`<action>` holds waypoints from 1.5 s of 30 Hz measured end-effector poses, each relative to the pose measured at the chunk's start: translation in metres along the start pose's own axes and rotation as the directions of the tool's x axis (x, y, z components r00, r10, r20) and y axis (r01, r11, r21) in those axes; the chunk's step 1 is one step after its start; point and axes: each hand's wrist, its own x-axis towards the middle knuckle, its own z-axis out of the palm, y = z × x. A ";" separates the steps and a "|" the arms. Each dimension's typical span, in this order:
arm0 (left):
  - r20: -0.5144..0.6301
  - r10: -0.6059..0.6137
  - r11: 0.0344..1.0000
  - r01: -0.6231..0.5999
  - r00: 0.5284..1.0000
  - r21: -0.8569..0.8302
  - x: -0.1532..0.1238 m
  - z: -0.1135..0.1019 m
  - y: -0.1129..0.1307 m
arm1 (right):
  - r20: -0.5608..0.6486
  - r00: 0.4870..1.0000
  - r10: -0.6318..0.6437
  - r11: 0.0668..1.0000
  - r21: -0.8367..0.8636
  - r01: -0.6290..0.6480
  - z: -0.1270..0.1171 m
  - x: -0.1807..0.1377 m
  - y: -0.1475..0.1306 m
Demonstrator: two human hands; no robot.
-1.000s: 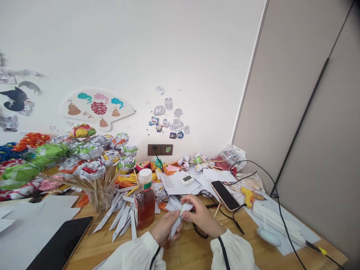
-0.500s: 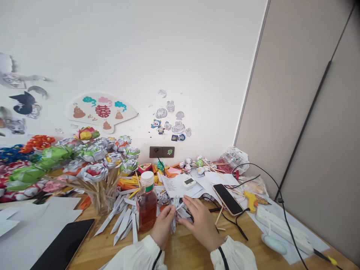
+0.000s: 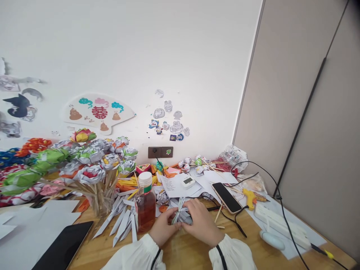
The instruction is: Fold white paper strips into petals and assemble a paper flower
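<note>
Between my two hands is a bundle of folded white paper strips [image 3: 180, 214], pinched at its middle and fanned out above and below. My left hand [image 3: 165, 226] grips its left side, thumb in front. From the right, my right hand [image 3: 201, 222] closes on it, thumb meeting the left thumb near the bottom. The fingers behind the bundle are partly hidden. A bottle of reddish-brown liquid [image 3: 145, 206] with a white cap stands just left of my left hand. Loose folded white strips [image 3: 123, 225] lie beyond the bottle's left side.
Paper flowers on sticks [image 3: 92, 172] stand at left, near a black tablet [image 3: 63, 245]. To the right are a phone [image 3: 226, 198], a yellow glue gun [image 3: 249, 198], a power strip [image 3: 281, 225] and a looping black cable [image 3: 278, 187]. A small white timer [image 3: 188, 182] rests on papers behind my hands.
The bundle, narrow and upright before, is now spread wider like a fan. My right hand has closed in on it, and both thumbs have come together. The view has shifted slightly.
</note>
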 end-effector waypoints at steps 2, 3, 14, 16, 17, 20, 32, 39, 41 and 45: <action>0.074 0.033 0.994 -0.040 0.997 0.102 -0.001 -0.001 -0.002 | -0.007 1.000 0.001 1.000 -0.014 -0.001 0.002 0.000 0.001; 0.126 0.030 0.993 -0.044 0.992 0.107 -0.001 -0.001 -0.002 | -0.012 1.000 0.004 1.000 -0.019 -0.004 0.003 -0.001 0.001; 0.223 -0.007 0.976 -0.042 0.975 0.215 -0.003 0.001 -0.001 | -0.032 0.999 -0.017 0.999 -0.037 0.016 0.009 0.001 0.004; 0.207 -0.009 0.969 -0.043 0.978 0.244 -0.004 -0.001 0.000 | -0.040 0.999 -0.013 0.998 -0.054 0.011 0.011 0.002 0.006; 0.207 -0.007 0.968 -0.045 0.978 0.247 -0.004 -0.002 0.001 | -0.040 0.999 -0.014 0.998 -0.063 0.011 0.012 0.002 0.007; 0.240 0.001 0.983 -0.045 0.971 0.181 -0.003 -0.003 0.002 | -0.034 0.999 -0.012 0.996 -0.085 0.010 0.014 0.001 0.010; 0.476 -0.031 0.995 0.073 0.879 -0.069 -0.004 -0.014 0.003 | 0.079 0.986 -0.149 0.983 -0.100 0.156 0.010 0.001 0.011; 0.168 0.377 0.712 -0.401 0.911 0.577 -0.012 -0.005 0.014 | 0.088 0.983 -0.158 0.983 -0.081 0.165 0.011 0.000 0.009; 0.142 0.425 0.595 -0.395 0.894 0.700 -0.013 -0.006 0.019 | 0.086 0.987 -0.136 0.988 -0.064 0.141 0.010 0.000 0.009; 0.111 0.381 0.455 -0.290 0.918 0.842 -0.012 -0.008 0.022 | 0.098 0.989 -0.112 0.993 -0.008 0.114 0.010 -0.002 0.006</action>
